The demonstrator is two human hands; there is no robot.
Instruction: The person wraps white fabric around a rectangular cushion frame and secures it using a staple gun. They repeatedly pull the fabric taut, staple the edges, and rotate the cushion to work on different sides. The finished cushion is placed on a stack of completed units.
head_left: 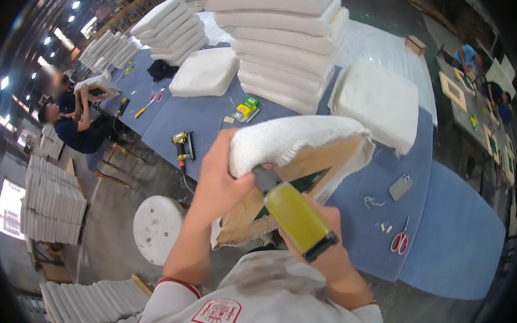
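Left hand (222, 180) is closed on the edge of a white padded seat cushion (297, 143), fingers wrapped over the fabric, holding it tilted up with its wooden underside (323, 159) facing the person. Right hand (318, 246) is clamped around a yellow staple gun (293, 216), nose pressed against the wood frame near the fabric edge. The cushion is held above the near edge of the blue table (442, 229). On the table: red scissors (400, 240), a phone (400, 187), a second staple gun (181, 143), and stacked white cushions (282, 46).

Red scissors (400, 241), phone (400, 187), stacked cushions (285, 46)
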